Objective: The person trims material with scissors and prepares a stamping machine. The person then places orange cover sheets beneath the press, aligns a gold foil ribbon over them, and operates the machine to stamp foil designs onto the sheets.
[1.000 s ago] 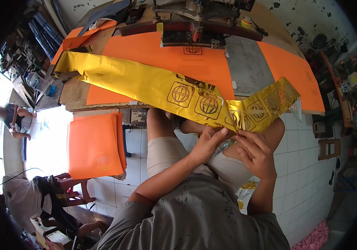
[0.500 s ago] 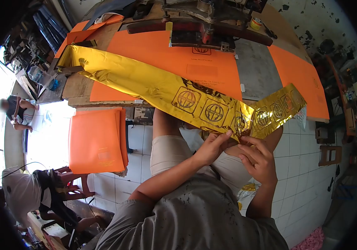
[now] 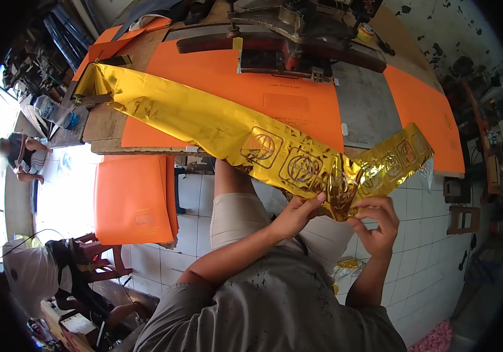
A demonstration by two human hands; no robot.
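From where I stand, I see the fingers (image 3: pixel 316 203) of the left hand (image 3: pixel 297 219) pinch the low edge of a long, shiny gold strip (image 3: pixel 181 108). The right hand (image 3: pixel 381 227) is near it, and its thumb and pointing finger pinch the same edge a bit farther right. Between the two hands the strip is bent and full of wrinkles. It hangs over the lap, just above the pale shorts (image 3: pixel 239 217). One short part goes up to the right, with dark round marks on it. The long part goes up to the left, over the tabletop (image 3: pixel 104 130), and its far end touches a dark bar (image 3: pixel 96 100). Behind the strip, a big orange sheet (image 3: pixel 222 76) lies flat. A grey plate (image 3: pixel 366 105) is beside it, and then comes another orange sheet (image 3: pixel 421 100). At the back is a heavy metal machine (image 3: pixel 289 47), with a little yellow can (image 3: pixel 365 33) near it. Low on the left is a pile of orange sheets (image 3: pixel 131 205). Farther left, a person in a white shirt (image 3: pixel 34 273) bends over, and another person (image 3: pixel 22 155) is by the bright doorway. Some gold scraps (image 3: pixel 346 264) lie near the right arm, over white floor tiles (image 3: pixel 407 234).
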